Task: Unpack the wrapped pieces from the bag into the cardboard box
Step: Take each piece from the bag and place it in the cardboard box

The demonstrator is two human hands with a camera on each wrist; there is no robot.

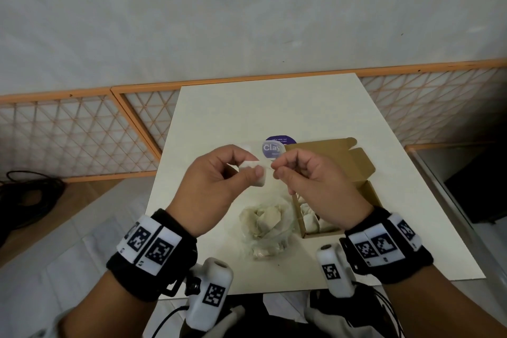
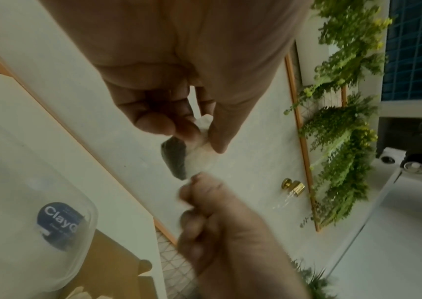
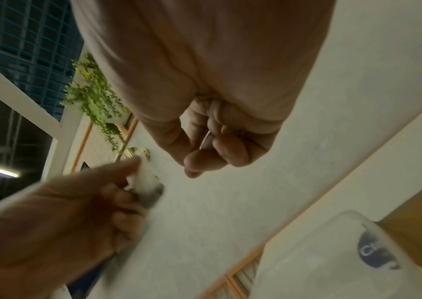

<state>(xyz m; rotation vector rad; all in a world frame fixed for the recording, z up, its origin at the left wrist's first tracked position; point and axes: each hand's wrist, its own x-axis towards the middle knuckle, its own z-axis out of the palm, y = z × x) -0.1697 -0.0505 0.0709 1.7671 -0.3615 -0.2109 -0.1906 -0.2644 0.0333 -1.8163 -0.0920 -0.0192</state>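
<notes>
Above the table, my left hand [image 1: 253,169] pinches a small white wrapped piece [image 1: 251,166] between thumb and fingers. My right hand [image 1: 275,170] faces it, its fingertips pinching the clear wrapper [image 2: 199,159] that trails off the piece. In the left wrist view the piece [image 2: 200,129] sits under my left fingertips [image 2: 220,145], with the right hand [image 2: 197,182] just below it. The right wrist view shows a thin film [image 3: 206,139] inside the curled right fingers [image 3: 199,159]. The clear bag [image 1: 267,225] of pieces lies below my hands. The open cardboard box [image 1: 323,233], to its right, holds several white pieces [image 1: 310,218].
A clear plastic tub with a purple "Clay" label [image 1: 277,147] stands behind my hands, beside the box flap [image 1: 362,167]. The white table [image 1: 247,107] ends at an orange lattice screen [image 1: 82,132] by the wall. Black cables [image 1: 27,195] lie on the floor at left.
</notes>
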